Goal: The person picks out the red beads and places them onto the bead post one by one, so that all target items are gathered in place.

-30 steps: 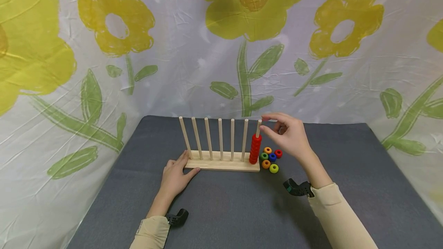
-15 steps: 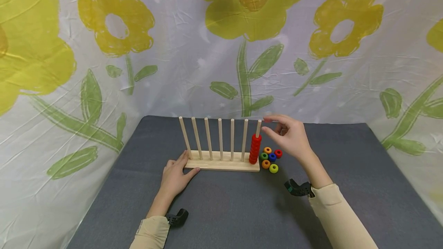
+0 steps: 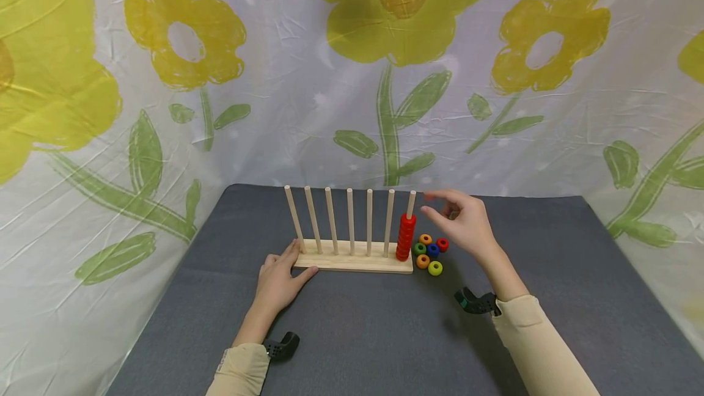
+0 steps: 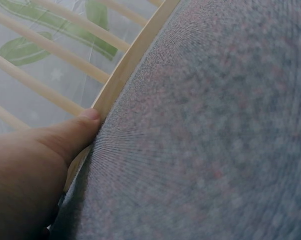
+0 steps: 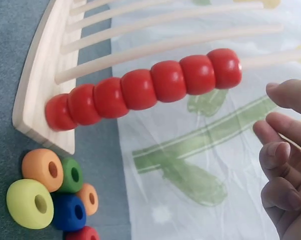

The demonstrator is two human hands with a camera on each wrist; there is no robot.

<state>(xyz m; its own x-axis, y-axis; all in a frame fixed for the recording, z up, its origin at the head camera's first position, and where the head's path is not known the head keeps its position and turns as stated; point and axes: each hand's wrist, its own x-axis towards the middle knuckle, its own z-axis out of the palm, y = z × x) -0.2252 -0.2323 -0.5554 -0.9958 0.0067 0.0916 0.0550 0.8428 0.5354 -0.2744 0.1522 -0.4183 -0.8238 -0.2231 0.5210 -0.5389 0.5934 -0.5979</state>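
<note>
A wooden peg rack (image 3: 352, 264) with a row of upright pegs stands at the far middle of the table. Its rightmost peg carries a stack of red beads (image 3: 406, 237), and bare wood shows above them. My left hand (image 3: 277, 280) grips the rack's left end, its thumb (image 4: 78, 132) against the front edge; the left wrist view hides the other fingers. Beside the top of the bead-filled peg, my right hand (image 3: 462, 222) hangs in the air, apart from it. Its fingers are loosely bent and hold nothing, as the right wrist view also shows.
Loose beads lie on the table just right of the rack: a yellow-green bead (image 3: 435, 268), a blue bead (image 3: 432, 250), a green bead (image 3: 420, 249), a red bead (image 3: 442, 244) and two orange ones. Behind the dark grey table (image 3: 352, 335) hangs a flowered cloth (image 3: 286, 121).
My right hand has drawn a little to the right and down, away from the top of the rightmost peg. The left hand, rack and beads stay put.
</note>
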